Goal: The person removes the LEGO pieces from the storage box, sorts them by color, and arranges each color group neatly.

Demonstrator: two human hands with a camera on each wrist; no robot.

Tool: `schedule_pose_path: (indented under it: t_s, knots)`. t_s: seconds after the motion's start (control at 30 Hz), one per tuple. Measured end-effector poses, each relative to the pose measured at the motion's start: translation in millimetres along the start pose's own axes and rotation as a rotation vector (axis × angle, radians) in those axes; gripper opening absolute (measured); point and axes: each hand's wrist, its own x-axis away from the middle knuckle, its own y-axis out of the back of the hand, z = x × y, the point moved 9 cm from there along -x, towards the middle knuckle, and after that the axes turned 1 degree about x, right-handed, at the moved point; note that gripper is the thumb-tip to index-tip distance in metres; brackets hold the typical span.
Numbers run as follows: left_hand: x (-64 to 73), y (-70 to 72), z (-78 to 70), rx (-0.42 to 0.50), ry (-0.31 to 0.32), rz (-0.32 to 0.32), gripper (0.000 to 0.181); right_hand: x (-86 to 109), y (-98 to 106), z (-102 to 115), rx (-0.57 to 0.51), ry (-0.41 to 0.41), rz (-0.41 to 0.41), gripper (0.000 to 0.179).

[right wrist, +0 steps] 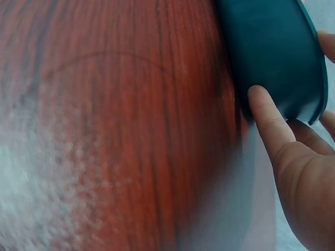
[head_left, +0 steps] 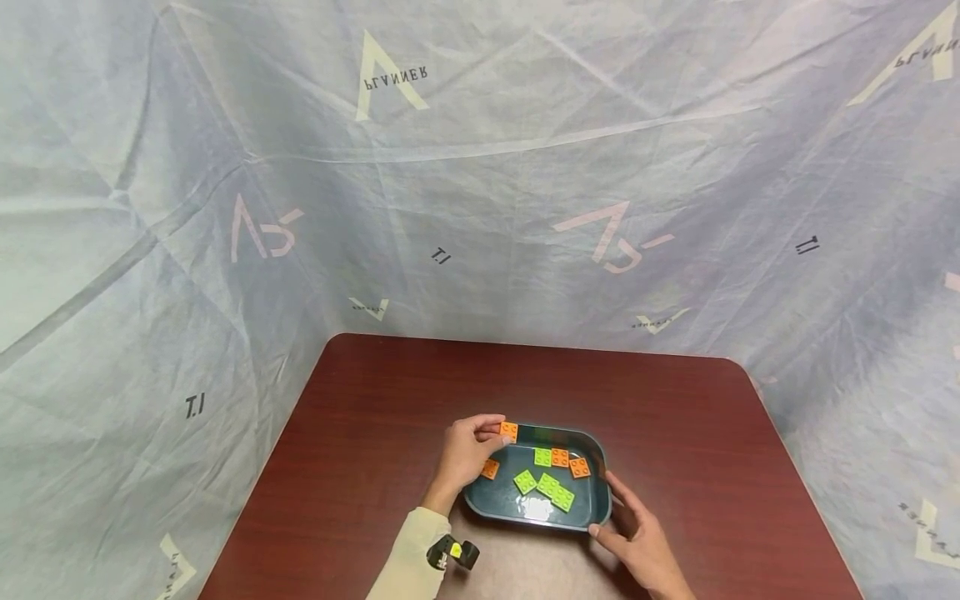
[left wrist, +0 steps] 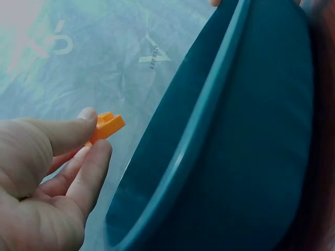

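My left hand pinches an orange toy brick between thumb and fingers, above the far left rim of a dark teal tray. In the left wrist view, that brick sits at the fingertips, apart from the tray wall. My right hand holds the tray's near right corner, its thumb at the front and its fingers along the right side. Inside lie several green bricks and 3 orange ones, among them one at the left end, close to my left hand.
The tray stands on a dark red wood-grain table with rounded far corners. Grey printed sheeting hangs behind the table and along both sides. A black strap device is on the left sleeve.
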Motion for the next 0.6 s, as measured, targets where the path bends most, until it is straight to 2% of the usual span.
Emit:
schedule_pose_path:
  t_s: [0.2, 0.37, 0.6]
  knots:
    - [-0.4, 11.6, 4.3, 0.026, -0.016, 0.01, 0.034, 0.3, 0.5, -1.0, 0.018, -0.014, -0.007, 0.093]
    - [1.0, 24.4, 9.2, 0.022, 0.0, -0.007, 0.031, 0.2, 0.0, -0.2, 0.02, -0.009, -0.002, 0.093]
    - [3.1, 39.7, 18.4, 0.084, 0.061, -0.02, 0.041, 0.7, -0.2, 1.5, 0.03, 0.008, 0.002, 0.092]
